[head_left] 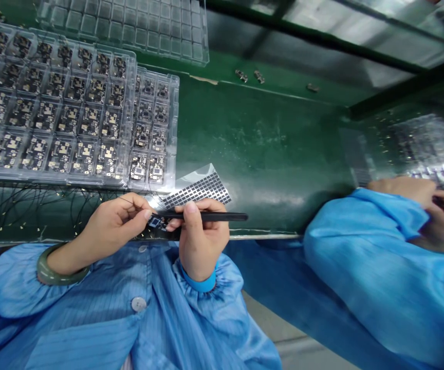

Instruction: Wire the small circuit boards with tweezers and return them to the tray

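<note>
L hand (pixel 114 228) pinching tiny PCB (pixel 154 222), R hand (pixel 201 239) tight on blk tweezers (pixel 206 217) right at it, just below clear tray (pixel 173 128)

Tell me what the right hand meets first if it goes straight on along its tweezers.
The right hand aims its slim black tweezers leftward: first comes the small dark circuit board at the fingertips of the left hand, though depth is unclear.

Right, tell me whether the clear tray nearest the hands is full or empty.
Full: the clear plastic tray has a circuit board in every pocket that shows, down to the row just above the left hand.
</note>
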The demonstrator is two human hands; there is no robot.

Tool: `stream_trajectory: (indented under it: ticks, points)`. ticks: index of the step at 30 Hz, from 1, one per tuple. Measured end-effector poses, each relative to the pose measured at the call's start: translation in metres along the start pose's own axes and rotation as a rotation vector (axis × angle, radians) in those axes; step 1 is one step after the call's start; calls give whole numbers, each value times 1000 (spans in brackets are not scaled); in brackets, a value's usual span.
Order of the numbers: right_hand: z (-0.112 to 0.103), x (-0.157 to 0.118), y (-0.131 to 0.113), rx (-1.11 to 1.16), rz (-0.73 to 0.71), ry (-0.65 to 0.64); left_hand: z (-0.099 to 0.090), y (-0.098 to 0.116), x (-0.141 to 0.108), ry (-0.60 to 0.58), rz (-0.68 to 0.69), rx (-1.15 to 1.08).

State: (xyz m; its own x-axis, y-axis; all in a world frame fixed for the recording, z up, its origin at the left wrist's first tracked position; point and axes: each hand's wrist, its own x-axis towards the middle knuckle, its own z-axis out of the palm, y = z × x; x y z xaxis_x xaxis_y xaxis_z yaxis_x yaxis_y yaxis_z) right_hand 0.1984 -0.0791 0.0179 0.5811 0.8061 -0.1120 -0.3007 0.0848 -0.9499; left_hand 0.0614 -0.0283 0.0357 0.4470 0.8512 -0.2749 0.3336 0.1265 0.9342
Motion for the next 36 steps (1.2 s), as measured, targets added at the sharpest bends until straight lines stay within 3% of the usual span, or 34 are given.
stream_trajectory:
  ticks: [18,21,24,27,32,36]
  points:
    - [1,-5,2,-140,-167,-16,0,-2,0,26,4,-15]
    - [-2,-5,5,-239,-346,-40,0,-2,0,33,6,-20]
    - [-6,-4,7,-351,-589,-142,0,-3,0,41,19,-28]
    - [-11,-3,9,-388,-713,-236,0,-4,-1,45,26,-26]
    - [-13,-5,12,-354,-674,-220,-1,-5,-2,44,34,-10]
    - [-8,-9,16,-292,-574,-112,-1,-5,-3,47,36,-26]
